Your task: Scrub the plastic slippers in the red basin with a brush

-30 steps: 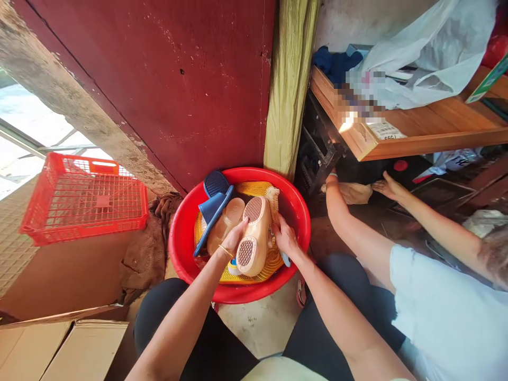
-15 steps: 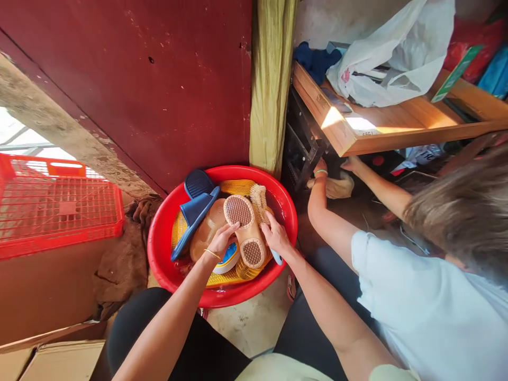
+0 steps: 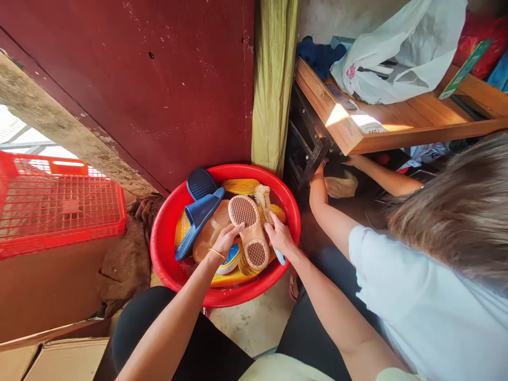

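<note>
A large red basin (image 3: 159, 254) stands between my knees with several pieces of footwear in it. My left hand (image 3: 227, 239) is closed on a tan shoe (image 3: 252, 233), its brown textured sole turned up. In my right hand (image 3: 281, 235) is a scrubbing brush (image 3: 262, 197), pale bristles showing above my fingers and a light blue handle end below. The brush lies along the shoe's right side; whether they touch I cannot tell. Blue slippers (image 3: 203, 214) rest at the basin's left, and yellow footwear (image 3: 240, 186) lies underneath and behind.
At my right a person in a white shirt (image 3: 400, 280) reaches under a wooden shelf (image 3: 420, 138) holding a white plastic bag (image 3: 400, 58). A red crate (image 3: 63, 206) and brown cloth (image 3: 123, 270) are on the left. Behind the basin is a dark red panel (image 3: 159, 95).
The view has shifted slightly, so most things appear a little further right. My hands keep the same hold on the shoe and brush. The other person's head has moved slightly left.
</note>
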A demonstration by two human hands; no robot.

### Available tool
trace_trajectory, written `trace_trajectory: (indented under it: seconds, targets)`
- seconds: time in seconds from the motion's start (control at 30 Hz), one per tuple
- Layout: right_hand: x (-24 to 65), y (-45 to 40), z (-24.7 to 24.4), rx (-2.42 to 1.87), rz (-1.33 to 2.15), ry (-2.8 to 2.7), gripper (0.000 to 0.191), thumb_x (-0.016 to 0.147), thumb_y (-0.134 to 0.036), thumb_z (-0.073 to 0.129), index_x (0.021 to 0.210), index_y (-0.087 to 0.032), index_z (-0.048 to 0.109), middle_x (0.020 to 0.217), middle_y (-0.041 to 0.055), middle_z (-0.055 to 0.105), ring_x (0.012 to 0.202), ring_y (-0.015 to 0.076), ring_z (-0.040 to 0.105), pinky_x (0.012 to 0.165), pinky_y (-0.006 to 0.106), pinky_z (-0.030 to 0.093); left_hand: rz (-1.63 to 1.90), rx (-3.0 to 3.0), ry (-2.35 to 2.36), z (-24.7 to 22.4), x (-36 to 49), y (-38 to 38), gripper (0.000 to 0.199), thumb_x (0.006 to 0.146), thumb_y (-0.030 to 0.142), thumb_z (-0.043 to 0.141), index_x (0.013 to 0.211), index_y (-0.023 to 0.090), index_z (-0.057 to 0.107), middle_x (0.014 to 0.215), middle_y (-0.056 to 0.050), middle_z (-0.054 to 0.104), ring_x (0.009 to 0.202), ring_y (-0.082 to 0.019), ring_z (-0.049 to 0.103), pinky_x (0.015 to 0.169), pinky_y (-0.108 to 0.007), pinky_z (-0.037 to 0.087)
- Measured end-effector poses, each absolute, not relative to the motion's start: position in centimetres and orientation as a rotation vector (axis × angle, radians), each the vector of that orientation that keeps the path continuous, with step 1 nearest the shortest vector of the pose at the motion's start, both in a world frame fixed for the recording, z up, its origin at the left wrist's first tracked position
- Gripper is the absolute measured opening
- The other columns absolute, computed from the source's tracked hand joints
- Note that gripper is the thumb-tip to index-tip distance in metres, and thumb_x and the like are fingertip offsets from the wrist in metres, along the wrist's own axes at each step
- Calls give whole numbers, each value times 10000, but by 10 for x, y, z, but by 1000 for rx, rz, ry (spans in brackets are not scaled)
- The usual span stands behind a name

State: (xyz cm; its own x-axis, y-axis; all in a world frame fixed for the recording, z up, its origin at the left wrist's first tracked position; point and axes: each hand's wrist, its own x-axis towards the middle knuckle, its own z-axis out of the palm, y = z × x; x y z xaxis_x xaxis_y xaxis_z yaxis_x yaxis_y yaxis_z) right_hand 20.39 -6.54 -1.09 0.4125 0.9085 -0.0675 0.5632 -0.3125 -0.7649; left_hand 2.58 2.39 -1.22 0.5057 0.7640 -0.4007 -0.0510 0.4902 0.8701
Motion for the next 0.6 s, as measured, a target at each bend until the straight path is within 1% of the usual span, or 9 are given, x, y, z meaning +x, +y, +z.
trace_trajectory:
  seconds: [0.07,0.13,0.2,0.23,0.3,0.37,0.43,0.5,0.6]
  targets:
    - [204,-66,-12,-1998,712,-1226,588,991,-341,410,1554,-175,379,1027,85,779,767,220,751,865,353,577,582,939,905,-12,26,23,424,658,485,844,929,173,747,1000,-110,762,1015,-272,695,837,-326,548]
    - [206,-65,-13,-1994,757,-1209,606,996,-357,392,1566,-155,353,931,73,784,598,197,716,803,347,588,581,946,897,-11,27,21,431,656,486,845,935,173,749,998,-110,764,1008,-276,697,850,-337,546]
    - [208,-63,-12,-1999,786,-1188,621,1002,-376,376,1576,-143,332,883,62,781,518,186,685,770,346,593,592,954,897,-10,29,20,451,654,492,845,951,167,748,1020,-111,763,999,-276,698,852,-338,545]
    - [209,-63,-11,-2007,787,-1174,624,1005,-381,367,1579,-139,326,883,63,781,518,188,687,765,347,595,606,955,898,-10,30,20,464,655,498,842,962,164,746,1037,-111,762,1002,-276,697,853,-336,544]
    - [208,-63,-8,-2018,745,-1174,615,1007,-375,354,1576,-142,338,959,82,785,630,211,734,796,355,596,651,940,895,-10,30,22,500,661,513,836,1000,159,738,1065,-108,759,1018,-274,694,868,-333,541]
    - [202,-68,-5,-1981,653,-1276,594,999,-362,373,1556,-155,384,1148,113,757,899,248,756,900,376,576,707,877,869,-9,28,26,559,684,554,806,1063,154,720,1071,-111,757,1028,-275,694,892,-347,542]
    - [194,-76,-2,-1880,585,-1455,568,990,-353,413,1530,-178,434,1320,112,684,1143,260,686,1004,385,531,724,777,837,-8,23,32,626,728,629,735,1122,144,701,1046,-117,760,1019,-284,700,902,-377,550]
    - [187,-83,-1,-1778,569,-1602,557,989,-349,439,1525,-200,445,1383,93,644,1219,247,643,1042,370,508,690,696,822,-6,18,36,687,775,715,631,1141,138,700,993,-120,765,999,-302,707,882,-403,564]
    - [185,-81,-3,-1797,548,-1641,548,992,-336,463,1529,-234,443,1353,70,668,1194,235,661,1034,347,511,649,731,882,-1,16,35,780,795,819,510,1103,135,721,906,-122,766,956,-321,712,818,-402,577]
